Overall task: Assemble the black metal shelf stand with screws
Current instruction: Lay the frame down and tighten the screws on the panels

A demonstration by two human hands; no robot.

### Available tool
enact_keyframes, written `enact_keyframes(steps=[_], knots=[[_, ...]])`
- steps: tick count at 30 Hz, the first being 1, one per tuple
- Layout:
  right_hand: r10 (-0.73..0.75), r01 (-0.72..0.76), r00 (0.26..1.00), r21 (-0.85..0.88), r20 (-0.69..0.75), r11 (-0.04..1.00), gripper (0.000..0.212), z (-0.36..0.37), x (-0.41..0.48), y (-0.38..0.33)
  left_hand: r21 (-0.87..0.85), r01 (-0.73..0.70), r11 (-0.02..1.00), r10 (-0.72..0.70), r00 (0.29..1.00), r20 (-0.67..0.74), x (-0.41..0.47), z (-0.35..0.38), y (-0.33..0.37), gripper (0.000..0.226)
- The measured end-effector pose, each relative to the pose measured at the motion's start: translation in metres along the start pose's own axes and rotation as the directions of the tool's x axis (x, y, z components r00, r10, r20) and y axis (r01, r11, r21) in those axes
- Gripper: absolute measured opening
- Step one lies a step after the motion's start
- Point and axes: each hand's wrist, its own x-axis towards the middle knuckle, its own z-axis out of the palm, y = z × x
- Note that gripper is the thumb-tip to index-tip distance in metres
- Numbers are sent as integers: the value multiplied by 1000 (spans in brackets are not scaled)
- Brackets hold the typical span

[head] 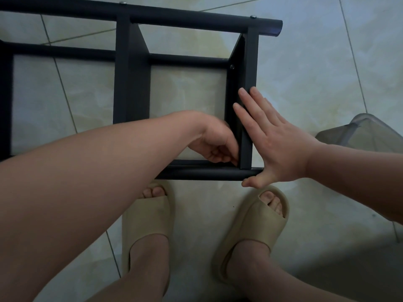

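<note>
Our black metal shelf stand with round tubes and flat crossbars [132, 83] lies on the pale glossy tiled floor [305, 73], spreading from nine o'clock across the top to one o'clock, its near tube running just ahead of our toes. Our right hand [274, 138] lies flat and fully spread against the outer face of the end crossbar at about three o'clock of the frame's centre, fingers straight and pointing toward eleven o'clock, thumb hooked under the tip of the near tube. Our left hand [214, 142] reaches inside the frame, fingers curled tightly into the corner where that crossbar meets the near tube; we cannot tell whether they pinch anything. Small silver screw heads [253, 17] sit on the far tube at twelve o'clock. Our feet in beige foam slide sandals [257, 221] stand at six o'clock, and a translucent grey plastic container [359, 131] rests at three o'clock.
</note>
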Motion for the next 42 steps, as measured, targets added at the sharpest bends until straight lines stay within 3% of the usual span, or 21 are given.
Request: enact_keyframes(steps=[5,28,33,42], knots=[[6,-6,1000,5,2,1000,140,0,0,0,78,48,996,-49,999,3,1,-2,2,9],[4,-4,1000,5,13,1000,140,0,0,0,28,47,999,-47,998,33,3,-4,5,15],[0,0,1000,0,11,1000,140,0,0,0,86,67,994,-70,997,26,1,-4,5,11],[2,-2,1000,1,13,1000,140,0,0,0,1,45,999,-45,998,33,1,-2,4,14]])
